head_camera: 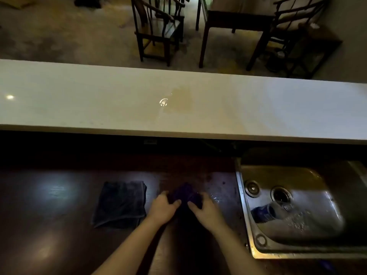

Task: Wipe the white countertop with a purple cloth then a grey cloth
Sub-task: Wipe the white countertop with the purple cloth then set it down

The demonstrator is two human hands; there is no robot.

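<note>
The purple cloth [184, 193] lies bunched on the dark wooden lower counter [49, 225]. My left hand [163, 209] grips its left side and my right hand [204, 210] grips its right side. A folded grey cloth [120, 204] rests flat on the same counter, just left of my left hand. The white countertop [79, 100] runs across the view above, raised behind the lower counter. A yellowish wet stain [178, 101] sits near its middle.
A steel sink [246, 215] is set into the lower counter at the right, with a blue-capped bottle [268, 212] lying in wet suds. Beyond the white countertop stand dark wooden chairs [156, 30] and a table [234, 20].
</note>
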